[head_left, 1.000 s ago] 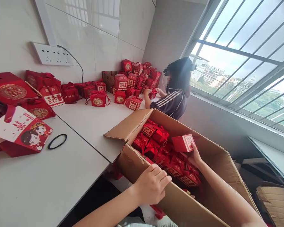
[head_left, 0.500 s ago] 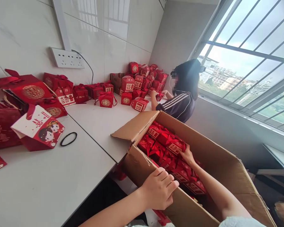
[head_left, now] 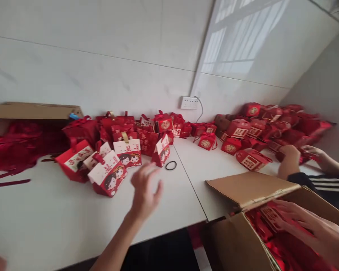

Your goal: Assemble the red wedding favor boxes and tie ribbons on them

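Note:
My left hand (head_left: pixel 146 192) is raised over the white table, fingers apart, with nothing in it. Close to its fingertips stands a small red-and-white gift box (head_left: pixel 161 150) with cartoon figures; a black elastic band (head_left: pixel 171 165) lies beside that. To the left of the hand are more cartoon gift boxes (head_left: pixel 110 175). My right hand (head_left: pixel 307 226) is inside the cardboard carton (head_left: pixel 228 241), blurred, its fingers stretched over the red gift boxes (head_left: pixel 268 218) packed there. Its palm hides part of them.
A co-worker's hands (head_left: pixel 302 152) handle something red beside a heap of red gift boxes (head_left: pixel 271 118) at the right. An open brown box (head_left: pixel 42 110) with red ribbon bundles (head_left: pixel 17 146) stands far left. The carton's flap (head_left: pixel 251 188) sticks out over the table (head_left: pixel 81 222).
The view has swung left. My left hand has left the carton's edge and moved over the table, its fingers now spread. My right hand remains in the carton, over the red boxes.

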### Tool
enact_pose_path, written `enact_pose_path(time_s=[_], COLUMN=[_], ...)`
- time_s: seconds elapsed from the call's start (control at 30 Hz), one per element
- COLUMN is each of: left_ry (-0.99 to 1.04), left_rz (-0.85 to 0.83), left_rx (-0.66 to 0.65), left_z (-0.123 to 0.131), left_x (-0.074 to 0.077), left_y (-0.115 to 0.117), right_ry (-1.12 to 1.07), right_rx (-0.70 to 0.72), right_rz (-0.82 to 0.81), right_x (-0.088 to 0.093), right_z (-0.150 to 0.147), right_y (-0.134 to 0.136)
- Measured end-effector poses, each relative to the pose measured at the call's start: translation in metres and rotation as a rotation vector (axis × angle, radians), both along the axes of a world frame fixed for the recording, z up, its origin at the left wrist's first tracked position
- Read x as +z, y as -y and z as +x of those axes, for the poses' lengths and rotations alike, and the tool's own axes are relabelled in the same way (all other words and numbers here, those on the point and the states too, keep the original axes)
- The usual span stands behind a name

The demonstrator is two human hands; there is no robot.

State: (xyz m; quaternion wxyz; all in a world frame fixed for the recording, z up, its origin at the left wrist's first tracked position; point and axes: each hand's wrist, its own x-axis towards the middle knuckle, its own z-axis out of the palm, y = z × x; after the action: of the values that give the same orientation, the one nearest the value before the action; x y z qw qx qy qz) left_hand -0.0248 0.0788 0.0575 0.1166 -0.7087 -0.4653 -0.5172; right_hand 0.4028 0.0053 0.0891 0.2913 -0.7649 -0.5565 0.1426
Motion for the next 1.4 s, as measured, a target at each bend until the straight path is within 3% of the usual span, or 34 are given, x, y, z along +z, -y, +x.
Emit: enact_pose_path(time_s=[0.07, 0.1, 0.17, 0.23, 0.33, 0.4, 0.53, 0.63, 0.73, 0.87, 1.0, 1.13, 1.27, 1.4], left_ry=[0.108, 0.18, 0.326, 0.452, 0.519, 0.493, 0.435, 0.403, 0.39, 0.403, 0.431, 0.454, 0.505, 0.539], left_rz=[0.022, -0.001, -0.113, -0.279, -0.429, -0.453, -0.519, -0.551, -0.578, -0.641, -0.69, -0.619, -0.556, -0.489], left_rx=[0.368, 0.509, 0.641, 0.577, 0.393, 0.31, 0.094, -0.018, -0.104, -0.236, -0.304, -0.353, -0.383, -0.372], left_z=[-0.048, -0.069, -0.101, -0.122, -0.131, -0.126, -0.106, -0.094, -0.087, -0.076, -0.061, -0.049, -0.042, -0.038], left_x=[-0.003, -0.006, -0.014, -0.022, -0.029, -0.031, -0.032, -0.032, -0.031, -0.028, -0.018, -0.004, -0.001, -0.01], left_y=[-0.006, -0.007, -0.007, -0.004, 0.003, 0.009, 0.019, 0.023, 0.022, 0.018, 0.017, 0.012, 0.004, 0.001], right_ry=[-0.034, -0.037, 0.012, 0.101, 0.241, 0.385, 0.718, 0.804, 0.643, 0.239, -0.124, -0.495, -0.567, -0.517], right_rx=[0.283, 0.404, 0.654, 0.914, 1.202, 1.251, 1.154, 1.08, 1.02, 1.127, 1.03, 0.968, 0.923, 0.89], right_rz=[-0.189, -0.204, -0.214, -0.257, -0.271, -0.243, -0.189, -0.187, -0.17, -0.011, 0.048, 0.081, 0.159, 0.203], right_x=[0.015, 0.02, 0.029, 0.034, 0.039, 0.044, 0.057, 0.067, 0.066, 0.042, 0.008, -0.018, -0.032, -0.035], right_z=[-0.06, -0.089, -0.141, -0.187, -0.249, -0.284, -0.33, -0.338, -0.333, -0.322, -0.313, -0.31, -0.309, -0.312], right_y=[-0.027, -0.038, -0.059, -0.077, -0.1, -0.107, -0.105, -0.104, -0.109, -0.114, -0.109, -0.102, -0.096, -0.092])
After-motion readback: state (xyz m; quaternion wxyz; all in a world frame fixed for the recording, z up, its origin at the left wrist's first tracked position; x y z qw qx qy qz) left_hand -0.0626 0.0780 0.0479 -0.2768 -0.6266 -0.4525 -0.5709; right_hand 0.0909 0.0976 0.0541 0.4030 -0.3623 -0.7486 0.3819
